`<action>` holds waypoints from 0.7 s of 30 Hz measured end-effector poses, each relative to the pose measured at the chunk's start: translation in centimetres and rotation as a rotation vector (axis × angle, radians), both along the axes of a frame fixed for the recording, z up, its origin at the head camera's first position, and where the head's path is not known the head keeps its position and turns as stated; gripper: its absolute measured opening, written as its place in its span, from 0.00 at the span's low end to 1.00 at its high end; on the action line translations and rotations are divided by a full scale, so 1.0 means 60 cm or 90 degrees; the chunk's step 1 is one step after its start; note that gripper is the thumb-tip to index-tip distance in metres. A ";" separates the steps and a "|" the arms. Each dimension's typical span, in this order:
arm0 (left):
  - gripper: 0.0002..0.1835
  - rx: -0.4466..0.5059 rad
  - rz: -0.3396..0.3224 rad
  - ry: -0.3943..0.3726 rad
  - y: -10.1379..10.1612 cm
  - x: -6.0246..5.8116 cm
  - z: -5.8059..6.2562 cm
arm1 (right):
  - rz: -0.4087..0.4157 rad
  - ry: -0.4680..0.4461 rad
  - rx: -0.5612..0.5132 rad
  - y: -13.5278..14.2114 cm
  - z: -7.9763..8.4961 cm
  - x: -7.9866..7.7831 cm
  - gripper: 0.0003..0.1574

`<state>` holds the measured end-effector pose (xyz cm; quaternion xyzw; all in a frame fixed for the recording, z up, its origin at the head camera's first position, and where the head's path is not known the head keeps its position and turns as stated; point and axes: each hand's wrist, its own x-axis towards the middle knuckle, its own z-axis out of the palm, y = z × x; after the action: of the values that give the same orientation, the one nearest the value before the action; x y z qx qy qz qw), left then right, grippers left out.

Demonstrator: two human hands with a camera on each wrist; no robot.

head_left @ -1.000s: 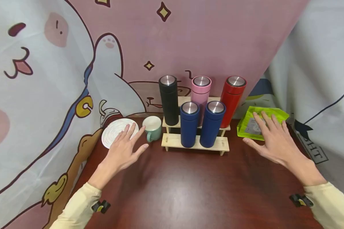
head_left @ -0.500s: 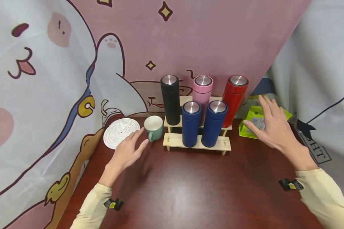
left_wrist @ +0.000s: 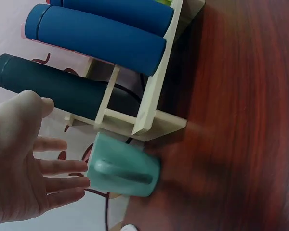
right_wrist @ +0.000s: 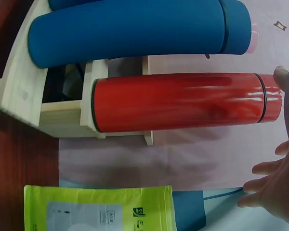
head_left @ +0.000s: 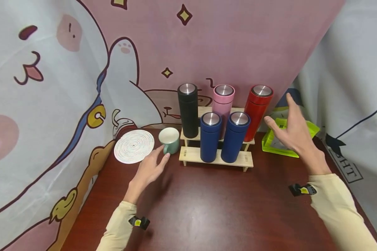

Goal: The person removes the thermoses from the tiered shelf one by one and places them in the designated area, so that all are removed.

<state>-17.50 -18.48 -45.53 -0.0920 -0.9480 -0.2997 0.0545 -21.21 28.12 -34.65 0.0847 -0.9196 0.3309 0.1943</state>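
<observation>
My left hand (head_left: 148, 169) reaches toward the green mug (head_left: 173, 145), thumb spread and fingertips right at its handle side. In the left wrist view the mug (left_wrist: 127, 163) stands just past the fingertips, the palm facing it. My right hand (head_left: 294, 131) is raised beside the red thermos bottle (head_left: 257, 113), thumb and fingers spread, holding nothing. The right wrist view has the thumb at the cap end of this red bottle (right_wrist: 178, 102), the other fingers lower and apart from it. It stands on the upper tier of a wooden rack (head_left: 185, 155).
A black bottle (head_left: 188, 113) and a pink bottle (head_left: 222, 101) share the upper tier; two blue bottles (head_left: 209, 141) stand in front. Left of the mug lies a round white woven mat (head_left: 134, 146). A lime-green bag (head_left: 278, 148) sits behind my right hand. Printed curtains enclose the table.
My left hand has moved right, from over the woven mat to the mug's handle. The right hand has come left and up from over the green bag toward the red bottle.
</observation>
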 end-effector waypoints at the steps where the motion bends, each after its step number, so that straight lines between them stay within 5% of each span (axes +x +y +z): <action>1: 0.32 0.006 0.001 -0.004 0.004 -0.001 -0.004 | -0.008 0.001 -0.006 -0.001 0.000 -0.002 0.59; 15: 0.30 0.128 0.015 -0.020 0.061 -0.016 -0.059 | -0.052 0.075 -0.138 -0.038 -0.007 -0.026 0.59; 21: 0.34 0.178 0.044 -0.024 0.092 -0.013 -0.080 | -0.049 0.060 -0.158 -0.057 -0.011 -0.038 0.60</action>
<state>-18.31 -12.98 -50.33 -0.0448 -0.9006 -0.4283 0.0591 -23.46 24.68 -35.30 0.0397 -0.8640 0.4302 0.2587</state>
